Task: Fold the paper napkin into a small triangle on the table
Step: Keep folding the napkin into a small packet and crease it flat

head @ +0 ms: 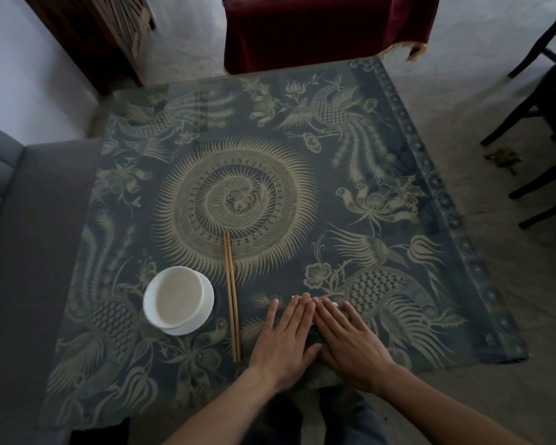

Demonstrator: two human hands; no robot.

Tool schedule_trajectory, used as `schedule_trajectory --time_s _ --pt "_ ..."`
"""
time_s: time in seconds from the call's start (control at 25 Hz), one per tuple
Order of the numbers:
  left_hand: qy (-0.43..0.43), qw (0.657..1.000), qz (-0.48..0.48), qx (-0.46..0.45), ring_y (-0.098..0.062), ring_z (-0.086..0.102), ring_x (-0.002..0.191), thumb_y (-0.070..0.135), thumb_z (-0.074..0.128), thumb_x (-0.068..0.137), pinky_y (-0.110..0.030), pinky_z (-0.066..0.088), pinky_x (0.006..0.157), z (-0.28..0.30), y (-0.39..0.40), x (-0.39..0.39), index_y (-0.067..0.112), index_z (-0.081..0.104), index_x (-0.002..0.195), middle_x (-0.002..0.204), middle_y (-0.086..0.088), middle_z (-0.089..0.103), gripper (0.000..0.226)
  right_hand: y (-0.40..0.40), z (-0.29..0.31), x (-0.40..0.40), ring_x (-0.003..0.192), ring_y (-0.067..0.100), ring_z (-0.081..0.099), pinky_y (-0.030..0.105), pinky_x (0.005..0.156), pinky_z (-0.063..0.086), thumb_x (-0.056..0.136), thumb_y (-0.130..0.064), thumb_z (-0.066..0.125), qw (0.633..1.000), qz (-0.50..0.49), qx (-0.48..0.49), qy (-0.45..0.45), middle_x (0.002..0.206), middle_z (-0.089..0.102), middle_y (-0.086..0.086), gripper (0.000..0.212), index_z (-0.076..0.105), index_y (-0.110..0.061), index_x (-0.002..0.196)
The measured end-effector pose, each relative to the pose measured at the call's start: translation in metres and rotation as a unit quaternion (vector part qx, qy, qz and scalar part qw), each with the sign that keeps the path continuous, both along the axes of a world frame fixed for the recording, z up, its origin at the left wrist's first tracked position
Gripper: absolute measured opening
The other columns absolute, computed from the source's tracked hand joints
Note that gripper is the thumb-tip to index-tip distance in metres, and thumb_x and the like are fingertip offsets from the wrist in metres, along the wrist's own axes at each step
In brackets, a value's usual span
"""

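While both palms press flat near the tabletop's point(456, 220) near edge, the left hand point(284, 342) and right hand point(350, 342) lie with straight fingers, gripping nothing. The paper napkin is almost wholly hidden beneath them; its shape cannot be told. Left of them lie thin wooden chopsticks point(231, 297), pointing away, then a white ceramic bowl point(178, 300).

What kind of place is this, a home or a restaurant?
Probably a dining spot in a home, though a small restaurant is possible. A patterned tablecloth covers the table, a white bowl sits beside chopsticks, and a grey sofa stands alongside.
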State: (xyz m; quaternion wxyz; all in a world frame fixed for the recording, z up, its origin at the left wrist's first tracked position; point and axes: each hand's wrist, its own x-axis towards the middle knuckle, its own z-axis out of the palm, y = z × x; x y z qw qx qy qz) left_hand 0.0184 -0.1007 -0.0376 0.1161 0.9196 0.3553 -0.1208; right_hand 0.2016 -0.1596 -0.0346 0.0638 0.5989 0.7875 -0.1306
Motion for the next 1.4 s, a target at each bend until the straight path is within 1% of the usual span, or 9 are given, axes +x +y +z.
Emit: schedule_trajectory --time_s 0.16,0.32,0.4,0.72,0.92,1.16,1.24,1.32,1.4 --pt "-0.002 1.000 0.013 -0.009 -0.018 -0.019 0.148 0.059 0.015 0.100 -0.052 -0.008 0.116 -0.002 0.000 -0.010 0.013 -0.007 0.154 0.162 -0.004 -0.013 0.074 0.000 0.002 0.000 0.147 0.025 0.012 0.048 0.112 0.012 0.098 -0.055 0.035 1.000 0.000 0.000 0.008 0.160 0.015 0.009 0.073 0.019 -0.010 0.152" --pt "0.029 1.000 -0.004 -0.010 -0.024 0.020 0.146 0.060 0.033 0.095 -0.053 0.011 0.112 0.001 -0.017 -0.046 0.009 0.033 0.150 0.159 -0.009 0.028 0.075 0.000 0.002 0.000 0.147 0.026 0.009 0.048 0.112 0.010 0.097 -0.055 0.036 1.000 0.004 -0.008 -0.001 0.160 0.014 0.010 0.074 0.020 -0.009 0.152" --pt "0.025 1.000 -0.008 -0.013 -0.024 0.027 0.144 0.060 0.035 0.093 -0.053 0.016 0.110 0.002 -0.022 -0.055 0.008 0.040 0.146 0.156 -0.009 0.034 0.075 0.001 0.001 0.000 0.147 0.026 0.007 0.048 0.112 0.008 0.097 -0.056 0.035 1.000 0.002 -0.012 0.001 0.161 0.011 0.009 0.074 0.018 -0.010 0.153" --pt "0.025 0.999 -0.033 0.021 -0.023 0.011 0.148 0.058 0.033 0.096 -0.050 0.006 0.113 0.003 -0.018 -0.020 0.008 0.020 0.153 0.161 -0.008 0.015 0.077 0.001 0.002 0.000 0.148 0.025 -0.003 0.049 0.114 0.003 0.098 -0.056 0.026 0.999 0.003 -0.033 -0.006 0.161 0.002 0.008 0.072 0.010 -0.012 0.153" --pt "0.016 1.000 -0.025 0.003 -0.022 0.024 0.146 0.057 0.042 0.094 -0.051 0.012 0.111 0.004 -0.025 -0.048 0.008 0.032 0.150 0.158 -0.008 0.029 0.075 0.002 0.002 0.001 0.148 0.025 0.001 0.049 0.113 0.005 0.098 -0.056 0.029 0.999 -0.001 -0.038 -0.002 0.161 0.005 0.008 0.073 0.012 -0.011 0.153" --pt "0.001 0.996 -0.085 0.032 -0.027 0.047 0.134 0.052 0.046 0.094 -0.054 0.025 0.108 0.011 -0.025 -0.064 0.006 0.053 0.138 0.145 -0.011 0.051 0.064 0.001 0.000 0.000 0.147 0.023 -0.013 0.048 0.115 -0.003 0.098 -0.058 0.021 0.999 -0.002 -0.040 0.003 0.161 -0.009 0.005 0.074 -0.001 -0.015 0.154" --pt "-0.025 0.997 -0.051 0.057 -0.026 0.053 0.127 0.046 0.044 0.096 -0.055 0.030 0.111 0.016 -0.009 -0.049 0.008 0.055 0.136 0.140 -0.010 0.057 0.057 0.002 0.003 0.000 0.146 0.023 -0.013 0.048 0.115 -0.004 0.098 -0.057 0.023 0.999 0.002 -0.041 0.004 0.161 -0.010 0.004 0.073 -0.001 -0.016 0.154" --pt "-0.030 0.999 -0.010 0.034 -0.025 0.040 0.138 0.044 0.037 0.099 -0.052 0.023 0.117 0.022 0.006 -0.028 0.009 0.040 0.146 0.152 -0.010 0.043 0.059 0.002 0.005 -0.001 0.147 0.023 -0.010 0.047 0.114 -0.004 0.098 -0.056 0.026 0.999 0.000 -0.037 0.003 0.161 -0.007 0.004 0.073 0.001 -0.015 0.153" --pt "0.015 0.999 -0.030 0.006 -0.023 0.007 0.150 0.047 0.025 0.102 -0.050 0.008 0.121 0.019 0.016 -0.011 0.012 0.008 0.155 0.164 -0.007 0.008 0.066 0.002 0.007 -0.001 0.146 0.023 -0.011 0.046 0.114 -0.005 0.099 -0.056 0.026 0.999 -0.003 -0.033 0.008 0.160 -0.008 0.003 0.073 -0.001 -0.016 0.153"
